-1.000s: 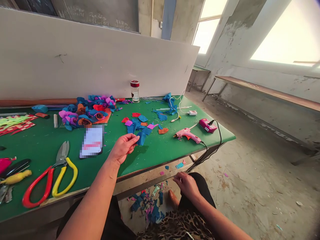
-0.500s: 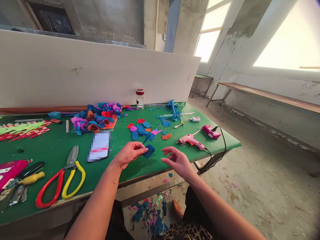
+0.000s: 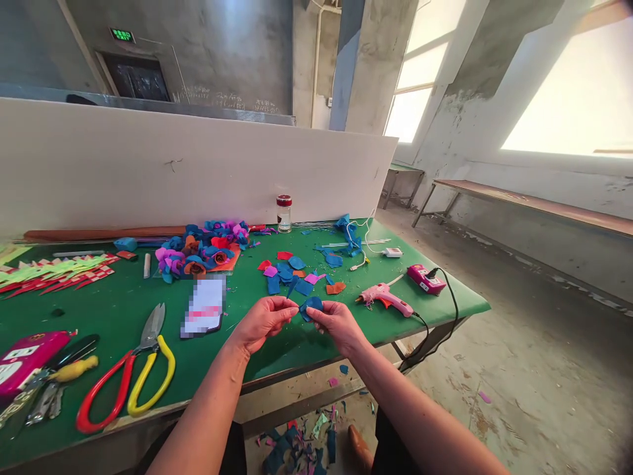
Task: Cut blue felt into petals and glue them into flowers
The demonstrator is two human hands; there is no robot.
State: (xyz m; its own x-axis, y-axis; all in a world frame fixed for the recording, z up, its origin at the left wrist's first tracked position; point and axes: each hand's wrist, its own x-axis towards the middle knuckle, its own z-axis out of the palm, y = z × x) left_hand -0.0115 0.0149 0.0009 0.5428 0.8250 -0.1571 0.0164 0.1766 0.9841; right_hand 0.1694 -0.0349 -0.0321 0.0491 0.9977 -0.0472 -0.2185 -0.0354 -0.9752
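Observation:
Between both hands, above the table's front edge, is a dark blue paper petal [image 3: 312, 304]. My left hand [image 3: 264, 323] pinches a narrow blue strip [image 3: 293, 286] that sticks up, its fingertips at the petal's left side. The thumb and fingers of my right hand [image 3: 337, 321] grip the petal from the right. Just beyond lie loose paper pieces [image 3: 284, 272] in blue, red, pink and orange. A pink glue gun [image 3: 386, 297] rests to the right of my right hand. Past my left hand, a phone [image 3: 204, 307] lies face up.
Red-and-yellow-handled shears [image 3: 148, 356] lie front left, beside a pink packet [image 3: 30, 363]. Paper flowers [image 3: 200, 247] are heaped at the back, near a lidded glass jar [image 3: 283, 214]. A pink power socket [image 3: 426, 280] with a black cord sits at the right. Paper scraps [image 3: 297, 445] litter the floor.
My right hand has moved left and closed on the blue petal, having been open and apart from it. My left hand still holds the blue paper. The camera view has tilted up slightly.

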